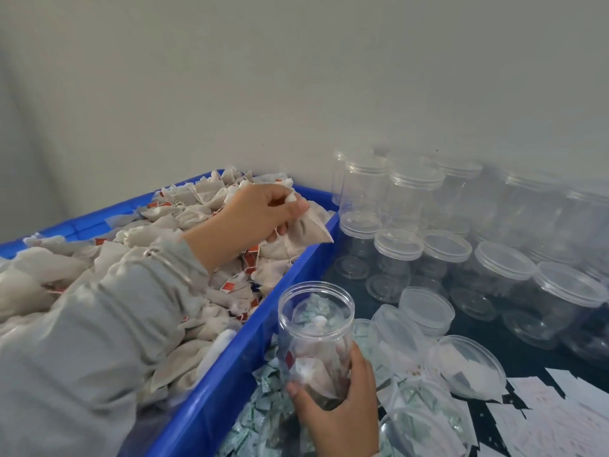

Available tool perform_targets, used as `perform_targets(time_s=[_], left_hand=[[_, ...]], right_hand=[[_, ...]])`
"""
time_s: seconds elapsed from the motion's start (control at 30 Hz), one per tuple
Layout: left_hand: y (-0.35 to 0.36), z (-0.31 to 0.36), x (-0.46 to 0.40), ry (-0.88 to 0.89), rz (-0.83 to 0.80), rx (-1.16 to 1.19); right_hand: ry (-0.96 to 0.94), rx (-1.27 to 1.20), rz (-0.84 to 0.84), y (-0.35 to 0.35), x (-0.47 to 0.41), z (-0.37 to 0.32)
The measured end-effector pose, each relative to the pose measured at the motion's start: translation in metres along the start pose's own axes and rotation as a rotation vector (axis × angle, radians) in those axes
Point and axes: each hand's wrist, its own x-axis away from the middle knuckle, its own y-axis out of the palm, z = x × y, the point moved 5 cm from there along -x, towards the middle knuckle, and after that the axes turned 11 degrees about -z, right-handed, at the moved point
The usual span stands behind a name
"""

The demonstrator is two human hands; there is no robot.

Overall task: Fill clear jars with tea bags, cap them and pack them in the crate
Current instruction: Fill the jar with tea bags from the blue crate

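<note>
Head view looks down on a blue plastic crate (230,367) heaped with white pyramid tea bags (197,321) that carry small red paper tags. Left hand (260,216), in a grey sleeve, reaches across the heap near the crate's far corner, thumb and fingers pinching one white tea bag (311,227) that hangs just above the pile by the crate's right rim. Right hand (342,404) is wrapped around the lower part of an uncapped clear plastic jar (314,334), held upright just beside the outer wall of the crate; several tea bags already lie in the bottom of this jar, one red tag showing through its side. Below and beside the jar, small green-and-white paper sachets (263,407) lie piled on the dark tabletop (514,354). Loose clear plastic lids (426,310) rest right of the jar, some leaning on one another. Further back stand many capped empty clear jars (412,192), stacked in two tiers near the grey wall (296,77), with more of them spreading toward the right edge. White paper slips (560,410) are scattered at the lower right corner of the table
</note>
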Motion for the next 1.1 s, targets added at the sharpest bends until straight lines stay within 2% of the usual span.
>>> perform_targets(time_s=[0.1,0.3,0.43,0.53,0.63,0.73,0.8,0.87,0.97,1.1], left_hand=[[0.018,0.009,0.028,0.006,-0.113,0.112],[0.044,0.009,0.042,0.001,-0.283,-0.186],[0.051,0.005,0.044,-0.027,-0.423,-0.138],[0.047,-0.001,0.044,-0.046,-0.460,-0.110],[0.030,-0.016,0.037,-0.120,-0.316,-0.070],[-0.003,-0.041,0.025,-0.205,0.021,-0.035],[-0.024,-0.059,0.021,-0.240,0.193,-0.126],[-0.033,-0.075,0.018,-0.265,0.227,-0.312],[-0.024,-0.090,0.014,-0.324,0.085,-0.529],[0.011,-0.105,0.015,-0.408,-0.333,-0.754]], right_hand=[[0.005,0.046,-0.027,0.000,0.001,0.001],[-0.020,0.041,-0.001,-0.002,0.001,0.001],[-0.025,0.046,0.008,-0.002,-0.001,0.002],[-0.013,0.053,0.008,-0.003,-0.001,0.006],[-0.030,0.019,0.006,-0.003,-0.001,0.004],[-0.030,-0.025,-0.002,-0.002,-0.001,0.003],[-0.026,-0.013,-0.001,-0.002,-0.001,0.001],[-0.048,0.013,0.015,-0.002,-0.002,0.000],[-0.041,0.035,0.018,-0.002,0.000,0.003],[-0.040,0.023,0.002,-0.002,0.000,0.005]])
